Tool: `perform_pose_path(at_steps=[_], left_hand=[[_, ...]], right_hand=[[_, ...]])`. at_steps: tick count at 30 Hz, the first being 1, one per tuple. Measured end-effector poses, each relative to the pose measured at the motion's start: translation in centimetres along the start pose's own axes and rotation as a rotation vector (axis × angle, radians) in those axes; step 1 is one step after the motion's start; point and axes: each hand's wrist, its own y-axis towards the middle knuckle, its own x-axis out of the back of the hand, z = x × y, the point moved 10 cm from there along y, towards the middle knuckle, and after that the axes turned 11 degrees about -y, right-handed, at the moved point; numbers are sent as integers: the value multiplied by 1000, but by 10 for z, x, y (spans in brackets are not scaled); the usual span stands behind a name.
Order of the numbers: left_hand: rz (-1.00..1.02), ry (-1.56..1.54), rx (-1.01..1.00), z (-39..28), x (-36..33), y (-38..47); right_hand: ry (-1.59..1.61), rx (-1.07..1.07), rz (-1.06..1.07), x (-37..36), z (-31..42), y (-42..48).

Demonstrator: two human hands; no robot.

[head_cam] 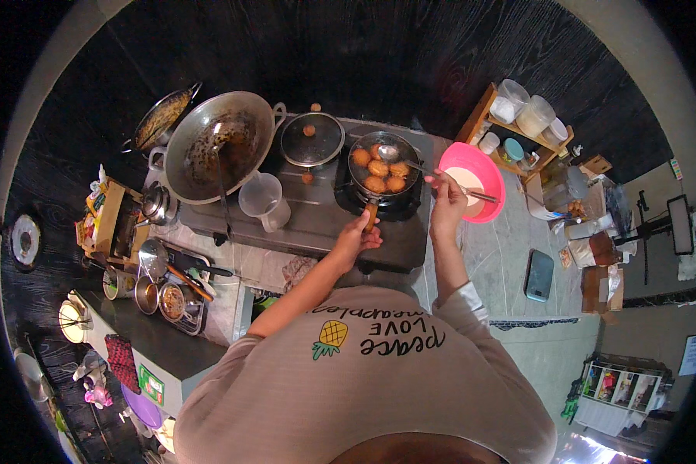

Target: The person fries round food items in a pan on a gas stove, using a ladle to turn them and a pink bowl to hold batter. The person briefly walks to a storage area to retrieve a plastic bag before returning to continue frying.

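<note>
My left hand [359,236] grips the wooden handle [371,213] of a small frying pan [356,177] on the right burner. Several round browned fritters [377,168] sit in the pan. In my right hand [448,200] is a long-handled metal spoon [419,168], its bowl above the fritters at the pan's far side; whether it touches them I cannot tell. A second slim metal utensil handle [480,195] shows beside that hand, over a pink bowl [497,174] of pale batter [474,184].
A lidded pan [312,145], a large used wok [194,156] with a ladle, and a plastic measuring jug [261,200] stand left on the stove [319,232]. A wooden rack [475,119] with jars is at back right. A phone-like device [539,275] lies on the counter [493,261].
</note>
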Motion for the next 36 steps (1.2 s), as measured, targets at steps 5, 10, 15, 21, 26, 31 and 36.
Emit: perform_pose_path(at_steps=[5, 10, 15, 21, 26, 31, 36], left_hand=[[15, -2, 13, -1, -2, -1], [-5, -17, 34, 0, 0, -1], [9, -17, 43, 1, -1, 0], [7, -12, 34, 1, -1, 1], [18, -5, 34, 2, 1, 1], [35, -3, 24, -2, -4, -2], [41, -14, 33, 3, 1, 3]], right_hand=[[-172, 150, -79, 3, 24, -2], [-536, 448, -140, 4, 49, -10], [-196, 140, -88, 4, -1, -5], [150, -23, -91, 5, -34, 2], [125, 30, -27, -9, -7, -4], [-37, 101, 2, -20, 23, -11], [-143, 229, -7, -19, 58, -23]])
